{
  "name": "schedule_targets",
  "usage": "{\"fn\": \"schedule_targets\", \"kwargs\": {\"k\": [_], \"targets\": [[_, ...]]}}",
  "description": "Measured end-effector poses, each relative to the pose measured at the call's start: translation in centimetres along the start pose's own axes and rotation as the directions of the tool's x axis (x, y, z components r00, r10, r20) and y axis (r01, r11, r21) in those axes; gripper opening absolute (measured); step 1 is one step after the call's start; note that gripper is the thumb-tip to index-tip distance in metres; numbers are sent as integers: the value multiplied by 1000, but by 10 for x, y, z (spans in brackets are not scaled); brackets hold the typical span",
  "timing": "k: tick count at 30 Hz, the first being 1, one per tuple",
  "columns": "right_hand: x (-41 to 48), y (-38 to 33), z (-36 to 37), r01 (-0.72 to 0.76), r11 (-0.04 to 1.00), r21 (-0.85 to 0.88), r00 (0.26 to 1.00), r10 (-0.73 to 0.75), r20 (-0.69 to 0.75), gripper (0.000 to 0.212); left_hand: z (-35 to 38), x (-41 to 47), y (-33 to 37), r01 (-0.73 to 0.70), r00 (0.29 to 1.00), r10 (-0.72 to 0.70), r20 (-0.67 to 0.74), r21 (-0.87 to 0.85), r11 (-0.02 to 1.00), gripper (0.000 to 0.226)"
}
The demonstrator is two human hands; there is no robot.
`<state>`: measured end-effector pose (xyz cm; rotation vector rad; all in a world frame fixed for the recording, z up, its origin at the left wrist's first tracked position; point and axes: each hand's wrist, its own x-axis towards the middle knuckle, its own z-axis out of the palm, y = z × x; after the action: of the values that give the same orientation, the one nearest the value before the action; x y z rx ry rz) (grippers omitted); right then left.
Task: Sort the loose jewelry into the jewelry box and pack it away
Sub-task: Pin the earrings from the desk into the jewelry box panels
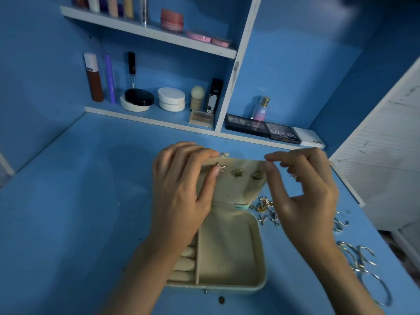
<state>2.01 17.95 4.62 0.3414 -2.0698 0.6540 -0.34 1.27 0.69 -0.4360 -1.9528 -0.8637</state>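
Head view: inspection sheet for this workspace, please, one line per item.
Surface: blue desk, a few dark specks.
Job's things: open box, ring rolls at its left, large compartment empty; flap raised, with two green studs and a gold piece on it; loose jewelry and hoops on the desk right of the box.
Clutter: nothing seen.
Hands: left hand grips the flap's top left, thumb by the gold piece; right hand pinches its top right corner.
Cables: nothing seen.
Surroundings: shelves with cosmetics; white slatted panel at right.
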Motion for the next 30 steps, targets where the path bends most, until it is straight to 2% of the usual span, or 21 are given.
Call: {"fn": "schedule_targets", "kwargs": {"k": [2, 5, 9, 14, 16, 21, 30], "targets": [[7, 21, -6, -126, 991, 33, 990, 123, 72, 7, 0, 0, 0, -2, 1000, 2, 5, -14, 1000, 15], [11, 63, -6, -327, 944, 32, 934, 318, 164, 13, 0, 0, -1, -6, 1000, 6, 12, -18, 1000, 17], [9, 107, -3, -460, 885, -76, 840, 461, 284, 14, -1, 1, -1, -2, 1000, 2, 18, -12, 1000, 18], [5, 127, 7, -444, 857, -260, 716, 514, 472, 12, -1, 2, -1, 7, 1000, -8, 26, 9, 1000, 21], [5, 128, 12, -425, 855, -298, 692, 519, 502, 8, 0, 2, -1, 7, 1000, -7, 24, 6, 1000, 20], [5, 125, 17, -439, 854, -279, 687, 519, 509, 9, 0, 2, -2, 10, 1000, -11, 29, 10, 1000, 22], [1, 127, 25, -390, 873, -292, 729, 486, 482, 10, -1, 3, -2, 8, 999, -8, 36, 9, 1000, 22]]}}
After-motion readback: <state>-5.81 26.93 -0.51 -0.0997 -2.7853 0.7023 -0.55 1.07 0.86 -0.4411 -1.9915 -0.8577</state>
